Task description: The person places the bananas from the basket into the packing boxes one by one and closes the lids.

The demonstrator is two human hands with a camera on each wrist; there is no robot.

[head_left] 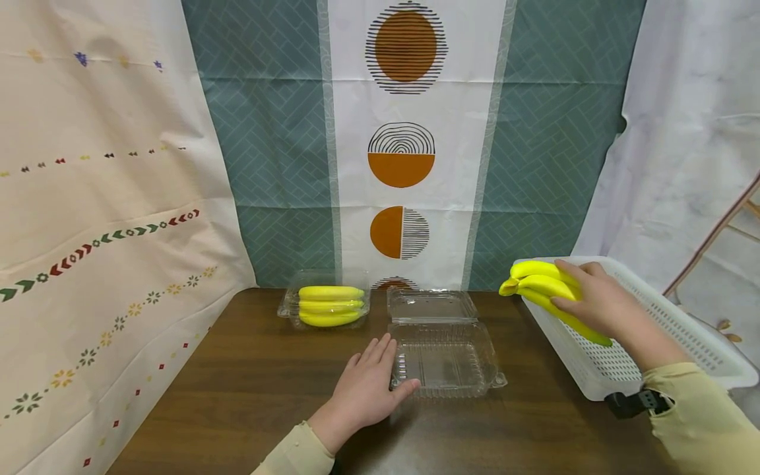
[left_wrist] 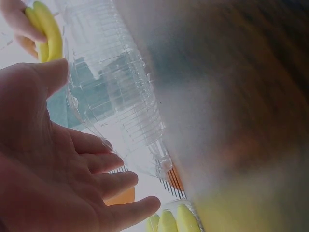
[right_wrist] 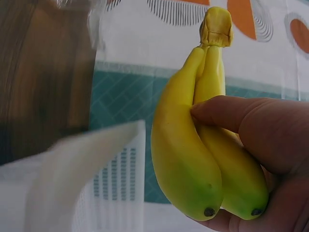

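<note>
My right hand holds a bunch of yellow bananas above the white basket, with the stem pointing left. Seen from the right wrist, the bunch has greenish tips with dark ends, and the thumb presses between two of the fruits. My left hand lies with straight fingers at the left edge of an open clear plastic clamshell box, its lid folded back. In the left wrist view the palm and spread fingers of the left hand grip nothing, beside the clear box.
Another clear clamshell box with several yellow bananas stands at the back left of the brown wooden table. The perforated basket sits at the table's right. Patterned cloths hang behind and at both sides.
</note>
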